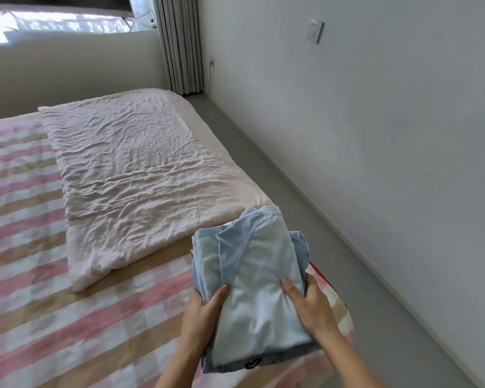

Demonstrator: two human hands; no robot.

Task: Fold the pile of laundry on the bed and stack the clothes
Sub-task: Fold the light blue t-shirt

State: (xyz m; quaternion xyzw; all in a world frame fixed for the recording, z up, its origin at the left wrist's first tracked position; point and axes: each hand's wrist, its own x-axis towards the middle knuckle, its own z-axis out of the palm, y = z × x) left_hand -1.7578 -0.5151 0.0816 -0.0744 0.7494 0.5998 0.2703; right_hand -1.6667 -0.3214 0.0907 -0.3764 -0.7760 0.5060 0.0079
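Two-handed grip, left hand (202,312) and right hand (311,309) wrapped round soft, floppy pale-blue folded clothes stack (258,275); probably light, better supported underneath.

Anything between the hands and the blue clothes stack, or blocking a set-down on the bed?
Nothing visible. Left hand and right hand grip the clothes stack at its near sides. Bare checked bedsheet lies left of it; the folded quilt sits farther back.

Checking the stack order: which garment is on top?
The pale blue garment; the denim garment with the heart patch lies beneath it.
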